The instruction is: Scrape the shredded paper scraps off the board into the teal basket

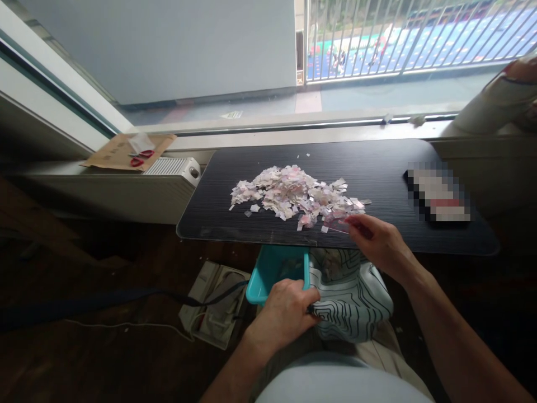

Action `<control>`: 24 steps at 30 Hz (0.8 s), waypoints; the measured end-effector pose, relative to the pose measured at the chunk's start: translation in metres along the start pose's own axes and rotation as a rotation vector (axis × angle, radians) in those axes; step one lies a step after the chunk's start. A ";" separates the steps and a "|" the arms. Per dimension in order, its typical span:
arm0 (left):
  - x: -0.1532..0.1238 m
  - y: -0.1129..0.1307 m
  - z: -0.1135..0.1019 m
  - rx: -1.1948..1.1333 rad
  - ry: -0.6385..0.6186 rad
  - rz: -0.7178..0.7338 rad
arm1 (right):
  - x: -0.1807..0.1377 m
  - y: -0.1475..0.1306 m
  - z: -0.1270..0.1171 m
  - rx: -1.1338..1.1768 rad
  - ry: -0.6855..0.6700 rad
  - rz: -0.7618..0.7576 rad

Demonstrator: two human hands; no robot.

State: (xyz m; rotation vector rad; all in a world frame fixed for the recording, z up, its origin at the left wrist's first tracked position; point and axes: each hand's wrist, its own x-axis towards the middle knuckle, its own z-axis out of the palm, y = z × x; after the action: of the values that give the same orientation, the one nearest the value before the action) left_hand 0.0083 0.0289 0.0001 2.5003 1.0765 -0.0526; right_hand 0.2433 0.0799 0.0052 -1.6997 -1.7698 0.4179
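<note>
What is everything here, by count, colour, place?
Window: one, clear, background
Railing: one, grey, outside
Table: one, black, centre
Paper scraps: many, pinkish white, on table
Strip: one, pinkish, over table
Pixelated item: one, black-edged, table right
Packet: one, brown, left ledge
Scissors: one, red-handled, on packet
Radiator: one, white, left of table
Bin: one, teal, below table
Fabric: one, patterned white, beside bin
Strap: one, dark, lower left
Boxlike item: one, beige, floor
Left hand: one, bare, at bin
Right hand: one, bare, holding strip
</note>
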 end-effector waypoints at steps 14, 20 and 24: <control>0.004 0.002 -0.004 0.002 -0.047 -0.007 | -0.003 0.003 0.000 0.059 -0.075 0.022; 0.003 0.003 -0.002 0.016 -0.048 -0.003 | -0.002 0.006 -0.010 -0.060 0.014 0.052; 0.004 0.003 -0.002 0.023 -0.047 0.002 | -0.003 0.005 -0.013 -0.073 0.051 0.042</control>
State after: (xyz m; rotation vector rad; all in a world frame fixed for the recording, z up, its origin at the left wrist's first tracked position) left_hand 0.0130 0.0299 0.0023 2.5080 1.0600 -0.1229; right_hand 0.2549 0.0746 0.0108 -1.7856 -1.7343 0.3283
